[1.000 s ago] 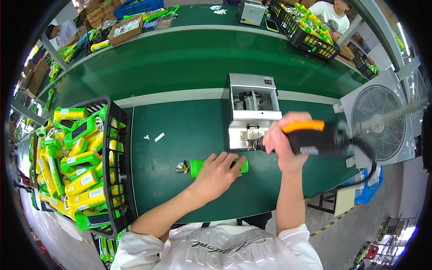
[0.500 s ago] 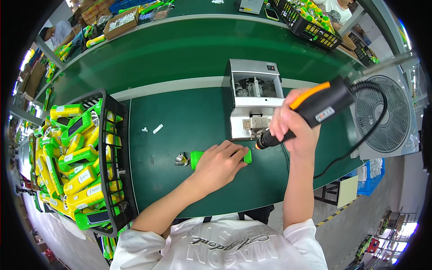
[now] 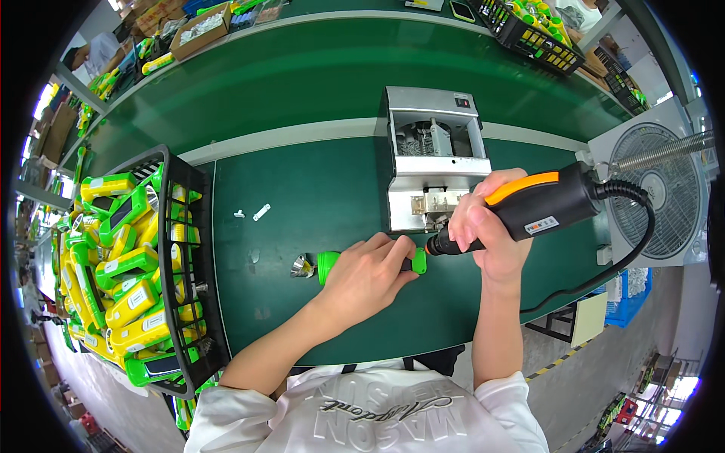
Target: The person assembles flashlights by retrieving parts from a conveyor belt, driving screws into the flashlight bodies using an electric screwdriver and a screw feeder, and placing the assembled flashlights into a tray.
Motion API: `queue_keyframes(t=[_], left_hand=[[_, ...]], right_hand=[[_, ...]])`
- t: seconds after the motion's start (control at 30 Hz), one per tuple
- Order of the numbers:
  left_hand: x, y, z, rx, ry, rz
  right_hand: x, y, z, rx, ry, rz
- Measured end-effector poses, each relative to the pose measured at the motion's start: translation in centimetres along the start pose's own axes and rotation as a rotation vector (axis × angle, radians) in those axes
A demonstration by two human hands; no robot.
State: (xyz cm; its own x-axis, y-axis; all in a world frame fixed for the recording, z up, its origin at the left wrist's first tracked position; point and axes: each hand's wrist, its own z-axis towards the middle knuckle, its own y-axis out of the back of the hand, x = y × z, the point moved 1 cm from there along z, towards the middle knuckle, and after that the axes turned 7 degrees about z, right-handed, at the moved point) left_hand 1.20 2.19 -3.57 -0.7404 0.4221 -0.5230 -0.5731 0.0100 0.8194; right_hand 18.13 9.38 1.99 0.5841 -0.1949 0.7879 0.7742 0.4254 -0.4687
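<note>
My left hand (image 3: 370, 273) is closed over a green flashlight (image 3: 327, 267) lying on the green table, and covers most of its body. A shiny reflector (image 3: 303, 266) sits at the flashlight's left end. In my right hand (image 3: 495, 226) is a black and orange electric screwdriver (image 3: 547, 202), held slantwise with its tip close to the flashlight's right end. Whether the tip touches a screw cannot be made out. Just beyond my hands stands a grey screw feeder (image 3: 436, 162) with small metal parts in its tray.
At the left, a black crate (image 3: 198, 264) is heaped with yellow and green flashlights (image 3: 136, 302). Two small white pieces (image 3: 261, 212) lie on the table. A spring (image 3: 661, 151) and cable (image 3: 648, 226) run from the screwdriver, near a fan (image 3: 646, 185) on the right.
My right hand has brought the screwdriver's tip left and slightly down, closer to the flashlight's right end. My left hand stays on the flashlight. The view has shifted slightly.
</note>
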Motion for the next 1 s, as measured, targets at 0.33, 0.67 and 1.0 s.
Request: queue_keyframes(t=[0.33, 0.67, 1.0], left_hand=[[0.1, -0.2, -0.2, 0.007, 0.019, -0.010], [0.2, -0.2, -0.1, -0.012, -0.013, 0.031], [0.1, -0.2, 0.1, 0.033, 0.000, 0.016]], right_hand=[[-0.8, 0.2, -0.5, 0.010, -0.017, -0.043], [-1.9, 0.1, -1.9, 0.029, -0.019, -0.073], [-2.3, 0.5, -2.0, 0.066, 0.007, -0.112]])
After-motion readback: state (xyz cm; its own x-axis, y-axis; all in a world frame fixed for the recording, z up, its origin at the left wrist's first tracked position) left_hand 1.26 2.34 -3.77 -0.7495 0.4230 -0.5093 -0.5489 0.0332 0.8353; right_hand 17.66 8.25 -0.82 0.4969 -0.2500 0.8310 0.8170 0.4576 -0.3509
